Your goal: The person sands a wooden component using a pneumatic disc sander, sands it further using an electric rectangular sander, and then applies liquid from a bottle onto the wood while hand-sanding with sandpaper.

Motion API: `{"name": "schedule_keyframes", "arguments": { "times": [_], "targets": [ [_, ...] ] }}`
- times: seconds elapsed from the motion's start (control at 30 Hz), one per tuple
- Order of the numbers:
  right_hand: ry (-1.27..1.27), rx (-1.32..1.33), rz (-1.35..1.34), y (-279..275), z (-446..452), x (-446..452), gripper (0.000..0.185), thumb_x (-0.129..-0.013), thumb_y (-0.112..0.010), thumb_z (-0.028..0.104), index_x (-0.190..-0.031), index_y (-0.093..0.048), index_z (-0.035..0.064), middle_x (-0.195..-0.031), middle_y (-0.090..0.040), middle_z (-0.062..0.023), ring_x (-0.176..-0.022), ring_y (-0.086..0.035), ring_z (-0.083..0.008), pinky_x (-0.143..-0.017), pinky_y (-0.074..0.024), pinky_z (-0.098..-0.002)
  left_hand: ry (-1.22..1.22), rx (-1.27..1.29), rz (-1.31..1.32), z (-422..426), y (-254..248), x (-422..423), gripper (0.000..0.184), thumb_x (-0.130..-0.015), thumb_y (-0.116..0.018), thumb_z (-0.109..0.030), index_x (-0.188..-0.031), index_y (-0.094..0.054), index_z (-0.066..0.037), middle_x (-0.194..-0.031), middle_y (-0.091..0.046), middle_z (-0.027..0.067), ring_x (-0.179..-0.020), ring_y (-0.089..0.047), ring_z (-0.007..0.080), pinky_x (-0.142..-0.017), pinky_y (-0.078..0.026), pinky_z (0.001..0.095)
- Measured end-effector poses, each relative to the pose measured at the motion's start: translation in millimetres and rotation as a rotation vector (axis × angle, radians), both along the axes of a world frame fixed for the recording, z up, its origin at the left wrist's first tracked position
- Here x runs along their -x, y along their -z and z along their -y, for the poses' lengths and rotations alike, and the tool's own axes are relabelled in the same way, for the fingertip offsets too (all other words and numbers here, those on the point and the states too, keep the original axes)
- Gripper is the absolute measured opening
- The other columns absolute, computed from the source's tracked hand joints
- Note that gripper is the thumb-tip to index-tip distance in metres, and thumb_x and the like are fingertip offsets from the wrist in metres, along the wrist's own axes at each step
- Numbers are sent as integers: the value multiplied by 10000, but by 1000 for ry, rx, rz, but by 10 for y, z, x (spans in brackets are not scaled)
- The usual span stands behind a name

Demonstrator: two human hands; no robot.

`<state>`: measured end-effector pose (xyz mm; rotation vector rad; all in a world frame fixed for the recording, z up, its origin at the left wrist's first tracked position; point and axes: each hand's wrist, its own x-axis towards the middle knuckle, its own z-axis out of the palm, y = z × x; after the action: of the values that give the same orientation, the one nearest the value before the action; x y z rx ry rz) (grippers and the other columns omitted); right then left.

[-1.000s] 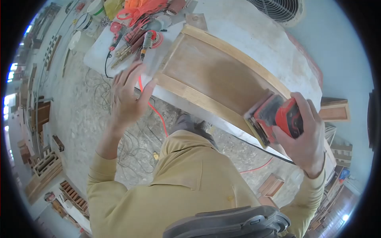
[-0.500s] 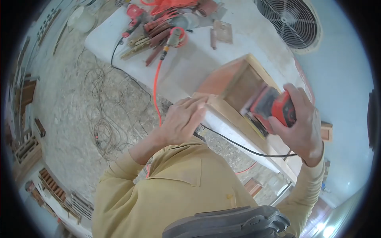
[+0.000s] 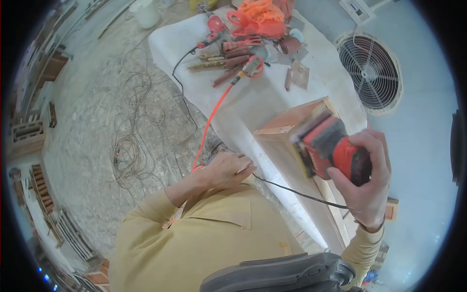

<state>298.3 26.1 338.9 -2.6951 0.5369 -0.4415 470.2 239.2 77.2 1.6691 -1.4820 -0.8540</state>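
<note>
Right arm's out, right hand (image 3: pixel 368 187) wrapped round a boxy red-and-black power sander (image 3: pixel 332 152); left hand (image 3: pixel 227 169) crosses the waist by a thin black cable (image 3: pixel 302 195), grip unclear from here.

Table (image 3: pixel 331 73) with tools (image 3: pixel 215 25), wooden box (image 3: pixel 279 146)

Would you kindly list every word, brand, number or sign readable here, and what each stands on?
No text can be read in this view.
Red-and-black handheld power sander in the right hand: any marking is too blurred to read.
White rectangular wall fixture: any marking is too small.
</note>
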Motion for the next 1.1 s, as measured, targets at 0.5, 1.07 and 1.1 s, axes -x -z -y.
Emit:
{"name": "schedule_keyframes", "arguments": {
  "times": [0.5,1.07,1.1],
  "targets": [
    [-292,-259,404,1159,-1122,-1836,487,-758,-881,104,-1179,-637,109,-1082,-601,-153,-883,-694,-386,-738,-579,-461,-421,203,-523,-473,-489,63,628,-1020,-768,-361,-1454,-551,38,-1356,-694,252,-1247,-692,353,-1111,-536,451],
    [-102,-395,111,2631,-1320,-4515,479,-754,-900,301,-1121,-656,111,-1073,-619,-158,-1004,-649,-381,-861,-558,-491,-1077,85,-1158,-243,299,-2499,480,-812,-685,89,-1286,-661,14,-1039,-722,46,-918,-700,147,-695,-531,310],
    [-94,-319,148,2747,-1281,-4631,484,-760,-894,343,-1126,-667,122,-1088,-632,-174,-971,-682,-401,-826,-573,-518,-1125,100,-1156,-182,338,-2570,472,-828,-682,80,-1294,-660,9,-1061,-720,45,-910,-695,141,-679,-519,304]
  ]
}}
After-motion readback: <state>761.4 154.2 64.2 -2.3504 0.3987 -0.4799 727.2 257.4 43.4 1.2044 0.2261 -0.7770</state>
